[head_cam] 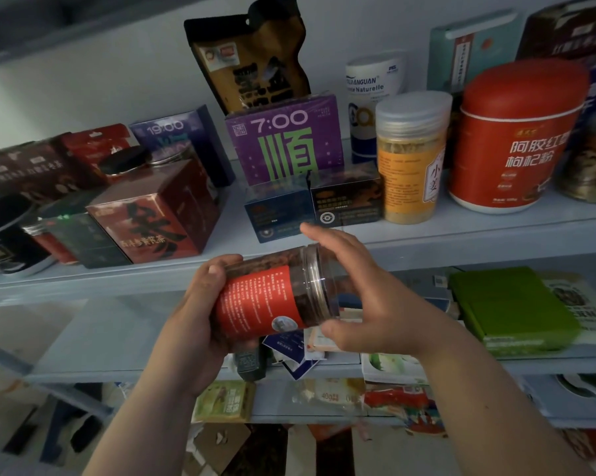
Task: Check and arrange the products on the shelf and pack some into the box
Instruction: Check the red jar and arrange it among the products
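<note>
I hold a clear plastic jar with a red label [265, 300] on its side in front of the shelf edge [118, 280]. My left hand [200, 314] grips its base end, fingers curled round it. At the lid end my right hand [358, 293] wraps the jar with fingers above and thumb below. Dark dried contents show through the plastic. On the shelf behind stand a purple "7:00" box [284, 139], a red-brown box [156, 214], two small dark boxes [313, 204], a jar of yellow powder [411, 156] and a red canister [516, 135].
A brown pouch [255, 60], a white tub [368, 97] and more boxes line the back of the shelf. The lower shelf holds a green flat box [513, 307] and loose packets [300, 355]. More packets [324, 396] lie below that.
</note>
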